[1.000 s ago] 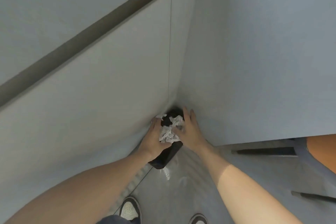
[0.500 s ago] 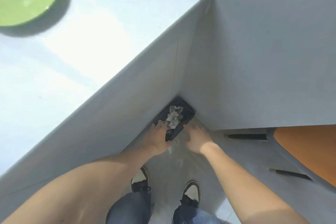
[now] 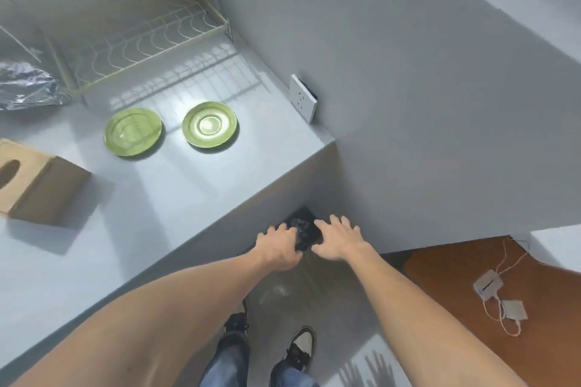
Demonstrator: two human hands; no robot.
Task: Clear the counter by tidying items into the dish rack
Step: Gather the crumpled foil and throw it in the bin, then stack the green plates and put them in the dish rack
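Two green plates, the left plate (image 3: 132, 131) and the right plate (image 3: 209, 124), lie flat on the grey counter (image 3: 176, 185), apart from each other and just in front of the wire dish rack (image 3: 141, 41), whose slots hold nothing visible. A cardboard tissue box (image 3: 37, 188) sits at the counter's left edge; a crumpled clear bag (image 3: 25, 85) lies beside the rack. A white wall socket (image 3: 303, 97) is fixed at the counter's far right corner. Both hands are lowered past the counter edge above a black bin (image 3: 306, 231) in the floor corner, which contains crumpled paper. The left hand (image 3: 278, 245) is loosely open, holding nothing; the right hand (image 3: 338, 239) is spread wide, empty.
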